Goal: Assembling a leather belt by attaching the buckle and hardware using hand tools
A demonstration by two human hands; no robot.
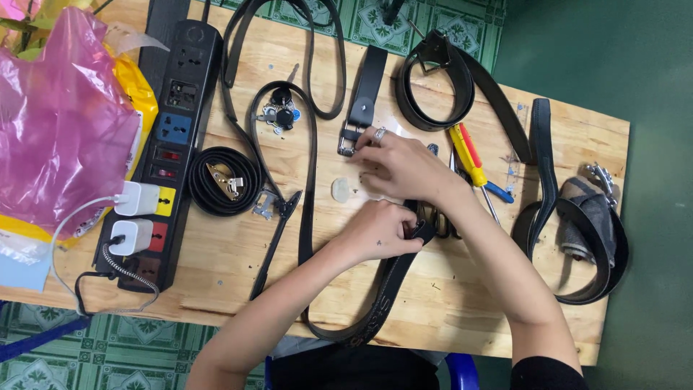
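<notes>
Head view: on the wooden counter (231, 267), a black power strip (162, 144) lies far left beside a coiled belt (224, 180). At centre, the left hand (379, 231) has its fingers curled tight, pinching a black belt (393, 278) that runs from them toward the counter's near edge. Just above, the right hand (401, 167) rests with fingers bent together, fingertips near a small pale piece (340, 189).

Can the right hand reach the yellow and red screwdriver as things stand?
Probably yes. The screwdriver lies uncovered on the table just beside the right hand, and nothing lies between them.
</notes>
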